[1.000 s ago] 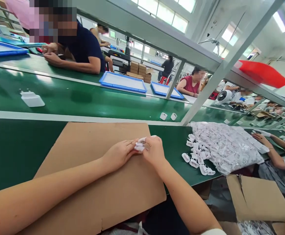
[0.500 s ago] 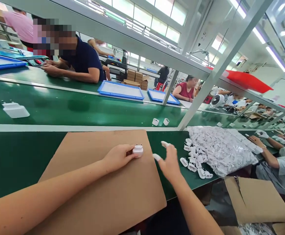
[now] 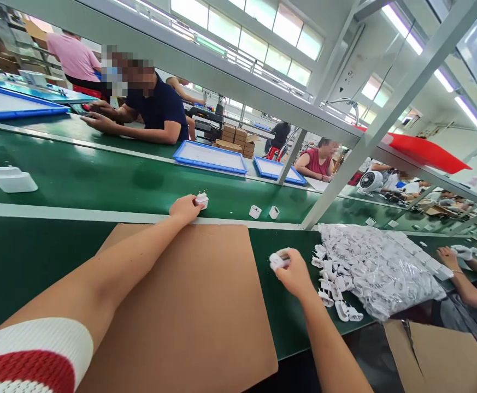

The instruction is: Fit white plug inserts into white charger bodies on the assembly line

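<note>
My left hand (image 3: pixel 184 209) reaches over the green belt and is closed on a white plug charger (image 3: pixel 201 201), its two pins pointing up. Over the bench, right of the cardboard sheet (image 3: pixel 189 305), my right hand (image 3: pixel 293 273) pinches a white plug cover (image 3: pixel 277 261). White tips cover the thumb and a finger of that hand. Beside it lies a loose pile of similar white plug covers (image 3: pixel 336 286), spilling from a clear plastic bag (image 3: pixel 381 262) full of them. Two white charger housings (image 3: pixel 255 212) stand on the belt, right of my left hand.
Another white charger (image 3: pixel 13 179) stands at the belt's left. A slanted metal post (image 3: pixel 336 180) rises beyond the plug pile. Blue-rimmed trays (image 3: pixel 209 158) lie across the belt, near a person in dark blue (image 3: pixel 168 112). At right, a co-worker's hands (image 3: pixel 451 257) are over the bench.
My left hand has carried the charger forward from above the cardboard to the belt. My right hand, open before, now holds a plug cover picked from the pile. The view has shifted slightly.
</note>
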`<state>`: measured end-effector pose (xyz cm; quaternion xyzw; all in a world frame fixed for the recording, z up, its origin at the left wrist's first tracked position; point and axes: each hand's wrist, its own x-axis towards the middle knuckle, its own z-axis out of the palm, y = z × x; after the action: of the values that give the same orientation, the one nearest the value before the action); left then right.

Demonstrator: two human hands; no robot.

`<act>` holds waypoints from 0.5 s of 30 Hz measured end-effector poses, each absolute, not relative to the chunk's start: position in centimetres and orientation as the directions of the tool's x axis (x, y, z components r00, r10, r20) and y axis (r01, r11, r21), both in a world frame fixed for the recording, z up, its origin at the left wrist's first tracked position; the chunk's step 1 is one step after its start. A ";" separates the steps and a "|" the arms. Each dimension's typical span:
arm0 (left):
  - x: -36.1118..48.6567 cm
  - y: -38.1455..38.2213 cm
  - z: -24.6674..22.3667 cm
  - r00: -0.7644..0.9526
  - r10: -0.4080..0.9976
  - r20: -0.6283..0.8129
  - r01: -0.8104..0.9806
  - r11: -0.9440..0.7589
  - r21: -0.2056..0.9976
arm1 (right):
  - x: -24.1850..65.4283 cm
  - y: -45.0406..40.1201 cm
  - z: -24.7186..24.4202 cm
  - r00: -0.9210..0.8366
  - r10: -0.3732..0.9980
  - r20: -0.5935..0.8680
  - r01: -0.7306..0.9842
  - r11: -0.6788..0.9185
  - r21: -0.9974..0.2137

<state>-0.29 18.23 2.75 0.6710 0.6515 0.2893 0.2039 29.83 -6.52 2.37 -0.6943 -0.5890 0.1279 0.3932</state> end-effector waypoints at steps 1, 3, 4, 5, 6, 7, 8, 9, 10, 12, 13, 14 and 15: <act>-0.2 18.3 2.6 -0.051 0.991 0.122 0.760 -0.040 0.649 | 28.8 -5.2 2.3 0.259 0.941 0.220 0.618 0.013 -0.786; 0.3 18.0 2.4 -0.169 0.958 0.234 0.765 -0.022 0.644 | 27.0 -3.2 2.0 0.237 0.967 0.096 0.397 -0.006 -0.918; 0.7 17.6 2.3 -0.211 0.919 0.334 0.770 -0.054 0.636 | 26.5 -2.5 1.9 0.231 0.972 0.051 0.306 -0.023 -0.952; 1.3 17.3 2.3 -0.209 0.877 0.432 0.777 -0.119 0.618 | 26.1 -2.1 1.7 0.235 0.972 0.022 0.236 -0.035 -0.971; 2.1 17.0 2.2 -0.149 0.853 0.501 0.780 -0.210 0.590 | 25.9 -1.9 1.6 0.243 0.970 0.002 0.187 -0.045 -0.981; 3.1 16.7 2.1 -0.039 0.851 0.524 0.766 -0.311 0.562 | 25.8 -1.8 1.5 0.256 0.967 -0.014 0.151 -0.054 -0.987; 4.2 16.6 2.0 0.094 0.863 0.497 0.736 -0.396 0.549 | 25.8 -1.8 1.5 0.267 0.963 -0.027 0.114 -0.060 -0.992; 5.4 16.7 1.8 0.207 0.872 0.445 0.700 -0.449 0.555 | 26.0 -2.0 1.6 0.272 0.961 -0.046 0.065 -0.066 -0.996; 6.7 16.9 1.7 0.285 0.876 0.390 0.670 -0.472 0.572 | 26.1 -2.1 1.6 0.270 0.960 -0.071 0.002 -0.074 -0.997; 9.1 17.7 1.4 0.345 0.884 0.316 0.639 -0.468 0.611 | 26.4 -2.4 1.8 0.251 0.957 -0.144 -0.147 -0.109 -0.983; 10.2 18.1 1.4 0.354 0.888 0.294 0.630 -0.459 0.627 | 26.5 -2.6 1.9 0.237 0.954 -0.182 -0.218 -0.130 -0.967; 11.0 18.6 1.3 0.365 0.891 0.272 0.619 -0.450 0.643 | 26.6 -2.8 2.0 0.221 0.952 -0.214 -0.276 -0.149 -0.950; 11.7 18.9 1.4 0.373 0.893 0.251 0.611 -0.440 0.659 | 26.7 -2.9 2.0 0.210 0.950 -0.233 -0.318 -0.160 -0.935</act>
<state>11.68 18.93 1.35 0.7941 0.4735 0.2989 0.2365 26.68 -2.91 1.96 -0.5246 -0.3010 0.5519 0.5741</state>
